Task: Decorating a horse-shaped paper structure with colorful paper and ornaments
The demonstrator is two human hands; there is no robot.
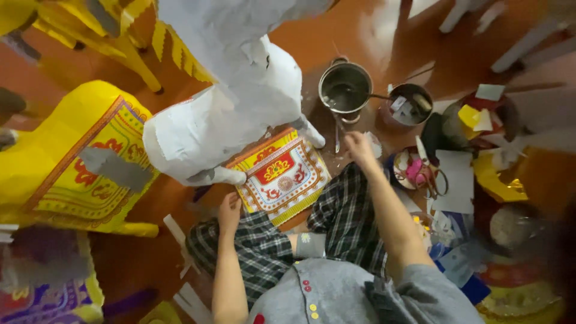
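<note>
Two hands [228,211] [360,147], one patterned sheet [281,174], two metal pots [345,87].

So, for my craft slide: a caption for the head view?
Seated person's left hand rests beside patterned paper, right hand reaching toward metal pot.

One camera sits on the person's head. It looks straight down, close above their lap and the red floor [336,36].
</note>
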